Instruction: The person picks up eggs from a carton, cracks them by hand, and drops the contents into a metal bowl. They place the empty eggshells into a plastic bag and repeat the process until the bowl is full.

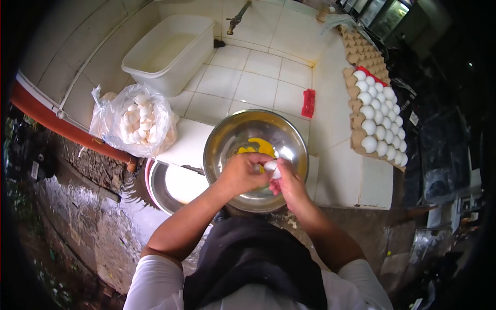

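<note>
Over a wide metal bowl (214, 135), my two hands meet around a cracked white egg (273, 168). My left hand (243, 173) closes its fingers on one side of it, with a bit of yellow showing near the fingertips. From the other side my right hand (290, 183) grips the white shell between thumb and fingers. Raw egg yolk (261, 146) lies in the bottom of the bowl below them. Where exactly the shell splits is partly hidden by my fingers.
A clear bag of eggshells (138, 121) sits on the left ledge near a white plastic tub (204, 39). White eggs (380, 116) fill a carton tray on the right. A tap (234, 23), a red object (308, 103) and a metal pot (157, 183) surround the tiled basin.
</note>
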